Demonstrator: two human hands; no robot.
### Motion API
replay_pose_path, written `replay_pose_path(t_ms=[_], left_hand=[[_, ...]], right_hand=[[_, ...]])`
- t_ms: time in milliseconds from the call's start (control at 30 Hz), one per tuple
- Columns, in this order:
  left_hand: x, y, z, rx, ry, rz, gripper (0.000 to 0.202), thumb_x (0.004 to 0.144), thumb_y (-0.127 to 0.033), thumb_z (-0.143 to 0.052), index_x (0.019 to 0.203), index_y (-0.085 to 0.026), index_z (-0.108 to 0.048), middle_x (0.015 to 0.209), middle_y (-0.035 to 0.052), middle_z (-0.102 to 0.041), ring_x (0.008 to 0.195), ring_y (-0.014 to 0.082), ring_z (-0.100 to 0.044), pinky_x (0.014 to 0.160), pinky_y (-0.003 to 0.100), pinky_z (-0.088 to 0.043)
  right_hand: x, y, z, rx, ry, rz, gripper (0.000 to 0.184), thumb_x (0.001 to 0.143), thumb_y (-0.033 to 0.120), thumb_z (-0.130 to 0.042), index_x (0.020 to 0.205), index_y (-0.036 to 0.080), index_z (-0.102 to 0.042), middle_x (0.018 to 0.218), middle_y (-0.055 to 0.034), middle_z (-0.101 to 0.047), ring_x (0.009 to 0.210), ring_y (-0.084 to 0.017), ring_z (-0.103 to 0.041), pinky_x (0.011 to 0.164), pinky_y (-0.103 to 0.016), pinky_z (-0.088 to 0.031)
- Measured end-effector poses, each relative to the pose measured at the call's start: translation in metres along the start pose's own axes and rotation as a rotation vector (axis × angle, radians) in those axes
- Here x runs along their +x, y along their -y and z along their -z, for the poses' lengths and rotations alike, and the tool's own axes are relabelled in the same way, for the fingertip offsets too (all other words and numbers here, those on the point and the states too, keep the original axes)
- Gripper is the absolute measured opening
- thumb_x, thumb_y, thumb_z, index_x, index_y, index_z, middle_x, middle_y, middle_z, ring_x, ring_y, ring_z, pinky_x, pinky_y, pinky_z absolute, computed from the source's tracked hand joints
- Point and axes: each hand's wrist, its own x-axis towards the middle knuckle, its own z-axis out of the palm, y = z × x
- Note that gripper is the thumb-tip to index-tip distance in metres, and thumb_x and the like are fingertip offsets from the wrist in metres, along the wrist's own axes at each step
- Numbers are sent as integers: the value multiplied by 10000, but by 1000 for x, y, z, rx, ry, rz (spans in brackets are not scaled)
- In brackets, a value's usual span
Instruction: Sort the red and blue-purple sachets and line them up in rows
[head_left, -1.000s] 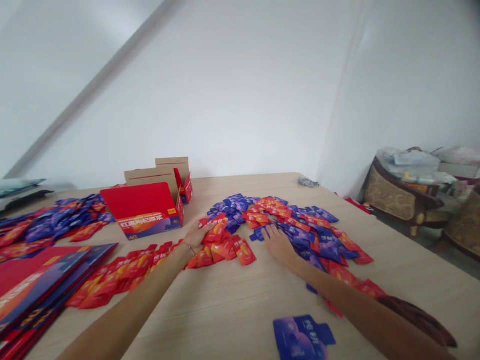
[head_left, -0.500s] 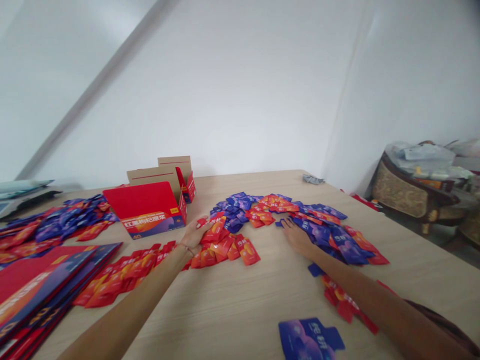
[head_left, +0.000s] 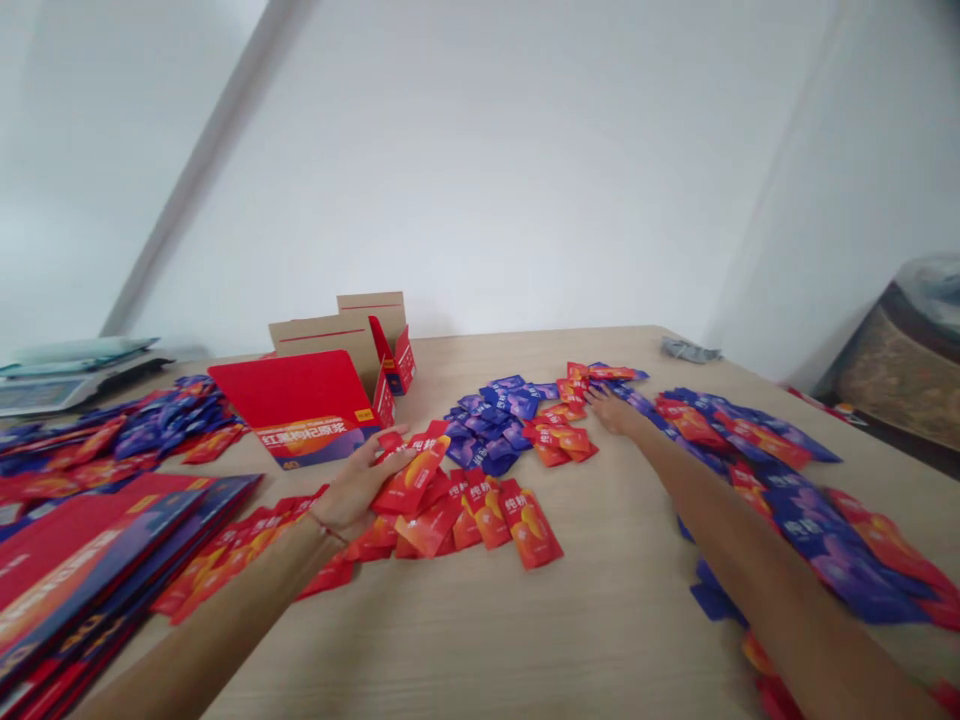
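My left hand (head_left: 358,487) is closed on a red sachet (head_left: 411,472) above a small heap of red sachets (head_left: 480,512) on the wooden table (head_left: 525,620). My right hand (head_left: 613,411) reaches far forward, fingers stretched flat on red and blue sachets (head_left: 570,440) at the middle of the table. A cluster of blue sachets (head_left: 495,415) lies between my two hands. My right forearm lies across more mixed sachets (head_left: 810,520) on the right.
An open red carton (head_left: 304,410) with brown flaps stands behind my left hand. Flat red and blue carton blanks (head_left: 82,560) are stacked at the left, more sachets (head_left: 112,440) behind them. A scale (head_left: 67,375) sits far left, furniture (head_left: 900,370) at the right.
My right hand has slid forward and further away across the sachets. My left hand has lifted a red sachet. The view has shifted left, and the blue card near the front edge is out of frame.
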Motion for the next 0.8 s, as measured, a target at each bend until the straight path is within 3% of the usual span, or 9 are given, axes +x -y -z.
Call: replay_pose_path(t_ms=[100,200,267,367,500,633,800], left_hand=[[-16,-13,10,3,23,-25,596,786,-188,-855,1320,-233,-597,934,62,-773,704,254,-769,633,361,-660],[-30,-21,19,-1,24,-63,589,755,-189,-875,1284,-234,-620,955,71,-779,713,260,-773,640,362,-663],[-38,-23,21,2,2,-59,596,759,-184,-868,1296,-237,-615,968,74,-779,712,272,-776,630,372,-665],[-50,-22,22,0,-14,-33,590,787,-170,-841,1322,-243,-602,993,72,-773,755,292,-786,651,395,-672],[-64,-20,28,4,-25,9,617,763,-182,-868,1320,-248,-610,1028,78,-773,812,321,-787,662,419,-680],[-72,-16,42,13,-28,40,686,741,-218,-898,1351,-287,-592,1048,74,-770,851,338,-787,653,413,-681],[-81,-7,56,-34,-47,110,755,698,-286,-947,1358,-289,-580,1067,100,-770,796,322,-783,644,405,-669]], right_hand=[[25,37,16,37,-7,53,486,973,154,-375,1390,74,-611,1514,-242,-525,1509,-345,-347,1233,-628,-198],[38,109,19,88,-11,189,581,1055,385,-384,1544,76,-448,1648,-216,-340,1545,-330,-258,1258,-540,-169],[43,160,16,130,64,346,743,1009,568,-492,1607,149,-352,1708,-146,-228,1562,-324,-190,1262,-492,-157],[52,210,14,160,199,420,861,941,670,-576,1634,250,-283,1735,-118,-100,1558,-381,-155,1235,-566,-173],[85,229,17,165,284,330,808,988,662,-494,1649,340,-160,1739,-101,27,1574,-422,-49,1195,-700,-112],[133,234,17,166,324,219,806,974,683,-494,1643,386,-158,1742,-51,30,1582,-407,-6,1210,-697,-70],[175,249,19,169,189,98,728,1037,507,-427,1665,272,-146,1731,-125,-50,1578,-424,-41,1175,-764,-22]])
